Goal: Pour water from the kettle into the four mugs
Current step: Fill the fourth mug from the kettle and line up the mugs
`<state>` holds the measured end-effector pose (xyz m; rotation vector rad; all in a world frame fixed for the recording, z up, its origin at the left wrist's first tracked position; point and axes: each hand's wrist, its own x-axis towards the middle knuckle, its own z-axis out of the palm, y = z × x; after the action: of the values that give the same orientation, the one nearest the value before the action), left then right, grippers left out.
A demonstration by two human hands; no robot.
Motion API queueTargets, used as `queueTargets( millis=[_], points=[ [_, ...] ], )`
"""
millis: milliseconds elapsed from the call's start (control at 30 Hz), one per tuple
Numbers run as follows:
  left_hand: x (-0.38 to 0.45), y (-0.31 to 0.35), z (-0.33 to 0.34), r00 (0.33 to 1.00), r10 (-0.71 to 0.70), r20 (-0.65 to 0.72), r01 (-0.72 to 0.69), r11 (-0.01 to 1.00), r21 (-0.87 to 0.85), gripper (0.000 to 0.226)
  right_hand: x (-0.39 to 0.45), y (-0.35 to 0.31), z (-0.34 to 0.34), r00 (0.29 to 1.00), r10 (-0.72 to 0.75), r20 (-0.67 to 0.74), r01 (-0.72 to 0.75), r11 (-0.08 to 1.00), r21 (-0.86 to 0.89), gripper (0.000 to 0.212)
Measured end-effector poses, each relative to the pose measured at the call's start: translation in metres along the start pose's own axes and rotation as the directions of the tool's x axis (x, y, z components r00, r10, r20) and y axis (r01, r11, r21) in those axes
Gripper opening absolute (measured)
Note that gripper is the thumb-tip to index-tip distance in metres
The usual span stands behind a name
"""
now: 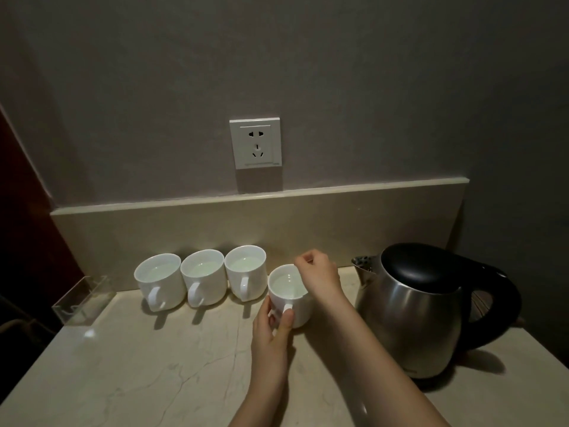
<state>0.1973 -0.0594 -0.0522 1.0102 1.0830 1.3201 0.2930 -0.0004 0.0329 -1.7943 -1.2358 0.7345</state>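
Observation:
Three white mugs stand in a row against the backsplash: the left mug (160,280), the middle mug (203,276) and the right mug (246,271), each holding water and with its handle facing me. A fourth white mug (300,309) with water in it sits just in front and to the right of them. My left hand (272,328) grips this mug at its handle, thumb on top. My right hand (320,275) rests on the mug's far right rim, fingers curled. The steel kettle (412,315) with a black lid and handle stands upright at the right, spout towards the mugs, untouched.
A clear acrylic holder (81,300) sits at the counter's left edge. A wall socket (256,143) is above the beige backsplash (277,217). The marble counter (154,365) stretches towards me in front of the mugs.

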Motion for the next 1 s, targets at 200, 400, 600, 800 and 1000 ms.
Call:
queueTargets(
  millis=[200,400,600,800,1000],
  points=[
    [0.011,-0.001,0.009,0.997,-0.059,-0.059,0.056,0.997,-0.060,0.060,0.019,0.001,0.005,0.999,0.008,-0.031,-0.007,0.999,0.043,0.025],
    [0.031,-0.006,0.012,0.994,-0.013,-0.112,0.006,0.998,-0.059,0.073,0.032,0.001,0.014,0.997,0.025,-0.078,-0.017,0.995,0.101,0.023],
    [0.045,-0.013,0.014,0.992,-0.040,-0.121,0.024,0.991,-0.131,0.061,0.040,0.000,0.023,0.987,0.054,-0.152,-0.031,0.988,0.149,0.022],
    [0.055,-0.015,0.014,0.991,-0.055,-0.118,0.036,0.986,-0.161,0.071,0.048,0.000,0.029,0.985,0.052,-0.167,-0.022,0.984,0.176,0.014],
    [0.065,-0.019,0.015,0.983,-0.075,-0.166,0.057,0.992,-0.112,0.068,0.056,0.003,0.035,0.977,0.057,-0.207,-0.022,0.985,0.168,0.013]
  ],
)
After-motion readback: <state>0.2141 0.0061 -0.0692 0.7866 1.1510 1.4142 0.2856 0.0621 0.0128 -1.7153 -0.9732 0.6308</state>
